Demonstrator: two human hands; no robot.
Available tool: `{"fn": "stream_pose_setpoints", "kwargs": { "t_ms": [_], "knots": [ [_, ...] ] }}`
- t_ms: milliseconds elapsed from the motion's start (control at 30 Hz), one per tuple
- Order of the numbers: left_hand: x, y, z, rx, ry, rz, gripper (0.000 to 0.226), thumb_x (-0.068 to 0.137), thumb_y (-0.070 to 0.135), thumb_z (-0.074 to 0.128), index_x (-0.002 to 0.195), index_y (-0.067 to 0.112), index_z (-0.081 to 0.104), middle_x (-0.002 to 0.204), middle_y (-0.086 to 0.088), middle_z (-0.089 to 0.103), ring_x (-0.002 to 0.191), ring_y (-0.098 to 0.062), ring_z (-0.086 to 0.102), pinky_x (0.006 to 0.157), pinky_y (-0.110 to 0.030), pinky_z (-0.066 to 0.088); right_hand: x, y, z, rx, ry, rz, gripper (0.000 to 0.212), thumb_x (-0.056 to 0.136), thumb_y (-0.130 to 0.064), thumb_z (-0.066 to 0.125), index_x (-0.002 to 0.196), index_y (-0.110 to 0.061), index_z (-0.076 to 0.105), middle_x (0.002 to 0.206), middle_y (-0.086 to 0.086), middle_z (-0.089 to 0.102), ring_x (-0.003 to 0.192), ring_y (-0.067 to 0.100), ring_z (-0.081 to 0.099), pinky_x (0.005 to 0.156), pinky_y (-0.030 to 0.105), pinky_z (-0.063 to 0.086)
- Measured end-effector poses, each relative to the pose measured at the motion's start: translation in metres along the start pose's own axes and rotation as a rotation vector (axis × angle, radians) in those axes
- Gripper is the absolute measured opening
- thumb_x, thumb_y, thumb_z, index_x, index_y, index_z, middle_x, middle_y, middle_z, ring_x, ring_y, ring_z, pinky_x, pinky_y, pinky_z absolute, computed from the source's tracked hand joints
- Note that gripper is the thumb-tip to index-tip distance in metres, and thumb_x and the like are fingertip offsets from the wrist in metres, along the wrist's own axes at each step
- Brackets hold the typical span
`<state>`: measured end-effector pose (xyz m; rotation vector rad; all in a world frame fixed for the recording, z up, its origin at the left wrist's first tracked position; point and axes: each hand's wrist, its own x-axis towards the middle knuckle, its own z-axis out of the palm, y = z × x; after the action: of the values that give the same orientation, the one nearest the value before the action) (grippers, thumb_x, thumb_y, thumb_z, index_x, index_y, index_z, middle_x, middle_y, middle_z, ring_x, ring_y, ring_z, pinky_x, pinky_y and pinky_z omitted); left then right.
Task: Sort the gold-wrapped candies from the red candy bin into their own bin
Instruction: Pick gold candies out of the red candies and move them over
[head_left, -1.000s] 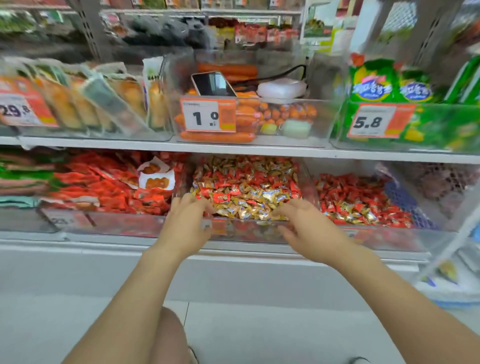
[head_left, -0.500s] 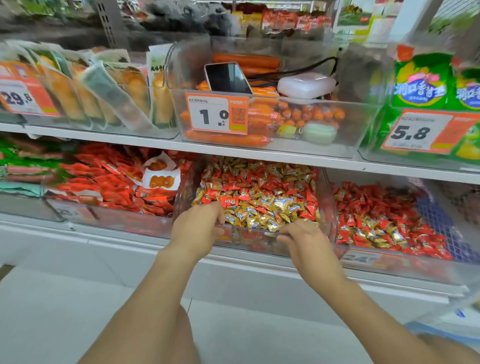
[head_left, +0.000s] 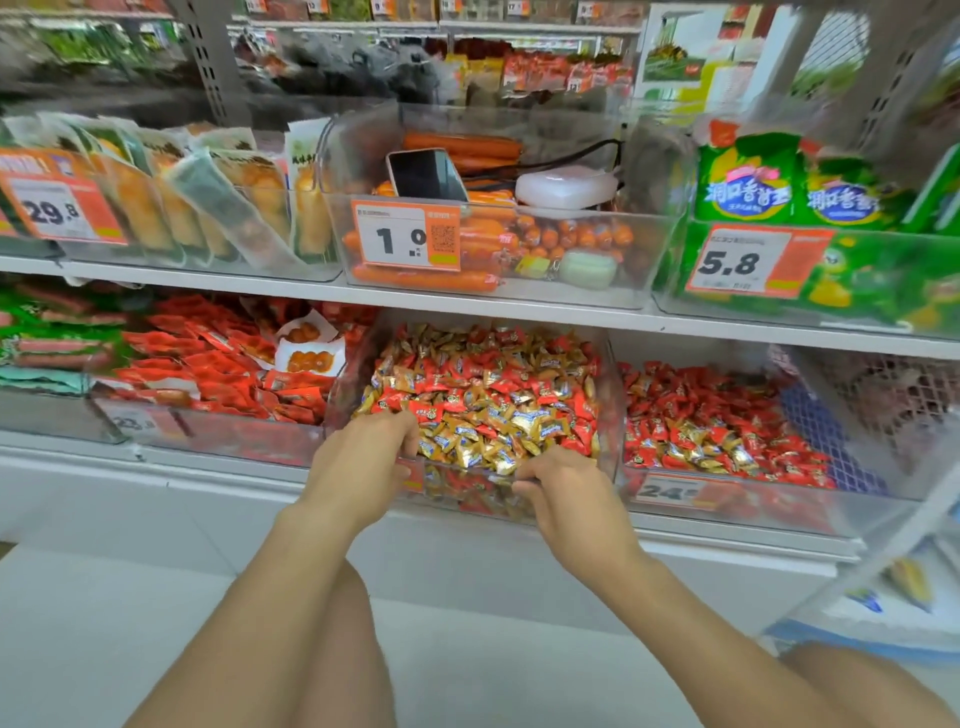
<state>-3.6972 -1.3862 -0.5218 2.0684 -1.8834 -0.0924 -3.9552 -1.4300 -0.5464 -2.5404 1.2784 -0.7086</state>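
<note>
A clear plastic bin (head_left: 613, 415) on the lower shelf holds mixed gold-wrapped candies (head_left: 488, 441) and red candies (head_left: 415, 408). My left hand (head_left: 363, 462) grips the bin's front left rim, fingers curled over the edge into the candies. My right hand (head_left: 566, 486) grips the front right rim, fingertips hooked over it. To the right stands a second clear bin (head_left: 852, 512) of red candies (head_left: 696, 395) with some gold ones (head_left: 691, 441) near its front.
Left of the candy bin sits a bin of red snack packets (head_left: 208, 358). The upper shelf carries a bin of sausages (head_left: 483, 244) with a phone (head_left: 426, 174) on top, and green bags (head_left: 748, 182). White floor lies below.
Both hands went from hovering at the bin's front edge to gripping its rim. The view moved closer and shifted left along the shelf.
</note>
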Motion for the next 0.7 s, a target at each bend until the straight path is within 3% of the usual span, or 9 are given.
{"fn": "stream_pose_setpoints", "kwargs": {
  "t_ms": [133,233,333,467,567,667,700],
  "knots": [
    [-0.014,0.026,-0.006,0.139,-0.037,-0.097,0.02,0.08,0.025,0.069,0.087,0.028,0.05,0.088,0.011,0.056,0.094,-0.026,0.059,0.074,-0.041,0.048,-0.01,0.002,-0.003,-0.019,-0.086,-0.065,0.018,0.107,-0.018,0.056,0.104,-0.016,0.074,0.101,0.003,0.062,0.097,0.026,0.06,0.083,0.035,0.046],
    [-0.016,0.064,0.0,0.206,0.107,-0.092,0.026,0.069,0.035,0.06,0.092,0.028,0.052,0.096,0.005,0.05,0.097,-0.03,0.049,0.081,-0.045,0.045,-0.019,0.011,-0.026,-0.059,-0.085,-0.165,0.026,0.096,-0.005,0.06,0.115,-0.019,0.073,0.104,0.001,0.063,0.098,0.026,0.061,0.086,0.038,0.051],
    [-0.006,0.127,0.012,0.024,0.281,0.151,0.016,0.075,0.033,0.053,0.087,0.023,0.053,0.087,0.004,0.051,0.085,-0.027,0.045,0.072,-0.043,0.04,-0.021,0.036,-0.079,-0.064,0.022,-0.188,0.025,0.093,-0.007,0.059,0.112,-0.02,0.07,0.101,-0.001,0.064,0.094,0.025,0.06,0.082,0.041,0.051],
    [0.019,0.21,0.043,0.009,0.243,0.516,0.008,0.085,0.026,0.056,0.091,0.021,0.054,0.089,0.0,0.052,0.088,-0.029,0.05,0.077,-0.045,0.042,-0.015,0.108,-0.135,-0.014,0.198,0.029,0.012,0.099,-0.017,0.06,0.104,-0.023,0.068,0.091,-0.007,0.063,0.084,0.013,0.058,0.08,0.041,0.05],
    [0.041,0.238,0.074,0.15,0.154,0.601,0.011,0.088,0.029,0.052,0.093,0.021,0.057,0.088,-0.002,0.057,0.084,-0.031,0.058,0.083,-0.047,0.043,-0.029,0.168,-0.143,-0.063,0.055,0.112,0.015,0.105,-0.039,0.058,0.11,-0.028,0.066,0.094,-0.011,0.058,0.089,0.011,0.054,0.084,0.038,0.048],
    [0.05,0.245,0.092,0.316,0.118,0.609,0.014,0.091,0.035,0.055,0.089,0.022,0.06,0.076,0.0,0.064,0.07,-0.029,0.063,0.096,-0.052,0.037,-0.045,0.205,-0.149,-0.087,-0.197,0.095,0.026,0.095,-0.056,0.067,0.111,-0.035,0.066,0.099,-0.02,0.058,0.094,0.003,0.053,0.085,0.024,0.046],
    [0.05,0.244,0.095,0.363,0.108,0.604,0.014,0.092,0.036,0.059,0.087,0.023,0.059,0.072,0.001,0.064,0.066,-0.027,0.063,0.099,-0.053,0.035,-0.048,0.215,-0.152,-0.102,-0.241,0.123,0.026,0.091,-0.056,0.073,0.109,-0.038,0.068,0.099,-0.022,0.061,0.093,0.0,0.056,0.085,0.024,0.049]
  ]
}}
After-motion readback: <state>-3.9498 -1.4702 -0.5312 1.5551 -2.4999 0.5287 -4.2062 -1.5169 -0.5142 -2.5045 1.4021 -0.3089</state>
